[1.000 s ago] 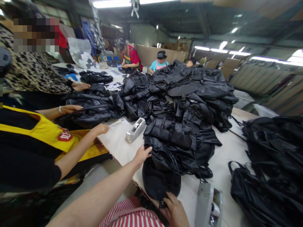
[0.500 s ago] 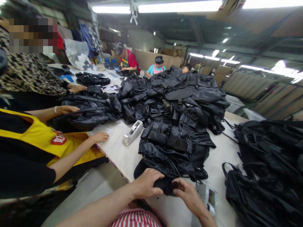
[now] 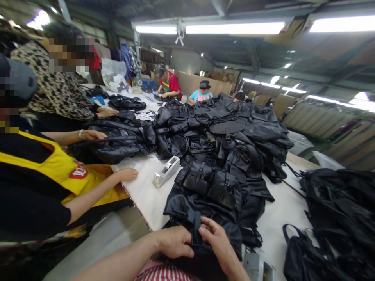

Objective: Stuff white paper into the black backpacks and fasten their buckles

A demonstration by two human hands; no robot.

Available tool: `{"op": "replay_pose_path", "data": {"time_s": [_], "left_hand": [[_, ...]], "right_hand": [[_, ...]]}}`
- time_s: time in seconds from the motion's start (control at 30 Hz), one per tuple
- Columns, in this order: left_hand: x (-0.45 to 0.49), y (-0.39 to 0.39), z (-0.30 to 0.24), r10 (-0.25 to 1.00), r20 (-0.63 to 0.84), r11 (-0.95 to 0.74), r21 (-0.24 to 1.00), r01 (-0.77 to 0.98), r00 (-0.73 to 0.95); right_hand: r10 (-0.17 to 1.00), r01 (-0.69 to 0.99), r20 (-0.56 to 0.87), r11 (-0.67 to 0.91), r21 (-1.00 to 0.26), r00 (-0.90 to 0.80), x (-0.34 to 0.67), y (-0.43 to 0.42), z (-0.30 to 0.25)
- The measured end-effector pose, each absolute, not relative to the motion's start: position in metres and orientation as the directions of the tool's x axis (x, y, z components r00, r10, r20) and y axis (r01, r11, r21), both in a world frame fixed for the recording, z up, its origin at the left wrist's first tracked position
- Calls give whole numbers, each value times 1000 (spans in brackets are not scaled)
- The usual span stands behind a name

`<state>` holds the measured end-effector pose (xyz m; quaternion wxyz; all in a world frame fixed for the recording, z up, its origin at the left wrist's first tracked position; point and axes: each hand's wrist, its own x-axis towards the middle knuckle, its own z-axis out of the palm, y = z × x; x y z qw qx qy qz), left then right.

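A black leather-look backpack [image 3: 202, 195] with two buckled front pockets lies in front of me, its near end at the table's front edge. A short black strap [image 3: 197, 224] stands up between my hands. My right hand [image 3: 215, 238] pinches this strap between thumb and fingers from the right. My left hand [image 3: 175, 241] is closed at the near edge of the backpack, left of the strap; its fingertips are partly hidden, and it seems to grip the black material there.
A grey tape dispenser [image 3: 166, 171] stands left of the backpack, a second metal device [image 3: 256, 266] at lower right. Behind lies a heap of black bags [image 3: 231, 125]; more black bags [image 3: 336, 218] lie right. At left, a co-worker in a yellow apron [image 3: 58, 171] handles another bag.
The near part of the backpack has been pulled toward me and lies flatter. My right hand has shifted up and left onto the strap; my left hand has moved slightly down. The view has tilted.
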<state>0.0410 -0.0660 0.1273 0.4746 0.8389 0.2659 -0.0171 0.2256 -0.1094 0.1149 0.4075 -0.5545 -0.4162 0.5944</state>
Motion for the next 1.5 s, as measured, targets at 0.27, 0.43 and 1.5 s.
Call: {"op": "replay_pose_path", "data": {"time_s": [0.27, 0.43, 1.5], "left_hand": [[45, -61, 104, 543, -401, -310, 721, 620, 738], [60, -55, 92, 593, -315, -246, 805, 540, 741], [119, 11, 21, 623, -506, -399, 452, 798, 597]], "right_hand": [[957, -156, -287, -279, -948, 30, 220, -109, 74], [968, -51, -222, -217, -975, 122, 228, -105, 53], [848, -17, -489, -496, -868, 205, 265, -40, 2]]}}
